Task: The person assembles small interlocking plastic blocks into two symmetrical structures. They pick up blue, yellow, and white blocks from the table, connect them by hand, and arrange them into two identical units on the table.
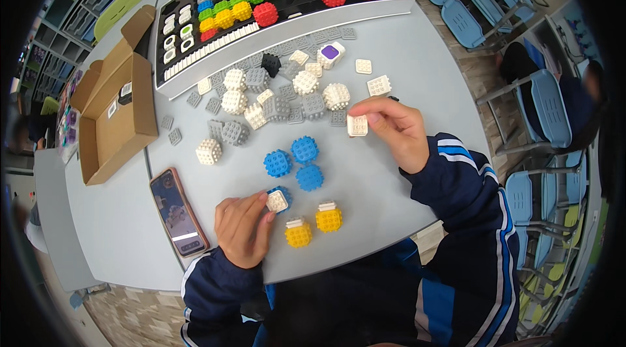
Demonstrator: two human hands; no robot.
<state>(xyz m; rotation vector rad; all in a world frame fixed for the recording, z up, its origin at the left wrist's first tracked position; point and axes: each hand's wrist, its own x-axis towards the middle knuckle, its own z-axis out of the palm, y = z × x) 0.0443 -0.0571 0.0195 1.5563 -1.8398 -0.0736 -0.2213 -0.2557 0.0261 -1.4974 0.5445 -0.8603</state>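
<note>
My left hand [240, 226] is closed round a blue studded cube [286, 194] near the table's front edge. A white square plate [277, 201] sits on that cube's face. Farther right, my right hand [401, 135] pinches another white square plate [357, 126] between thumb and forefinger, raised over the table. Three loose blue cubes [309, 177] are grouped between the hands. Close to my body stand two yellow cubes, one on the left [298, 235] and one on the right [329, 219], each with a white piece attached at its far side.
White and grey cubes [276, 108] and flat plates lie scattered across the table's middle. Behind them is a large kit box [287, 32] with coloured cubes. An open cardboard box [124, 128] and a phone [179, 211] lie to the left. Blue chairs [551, 109] stand at right.
</note>
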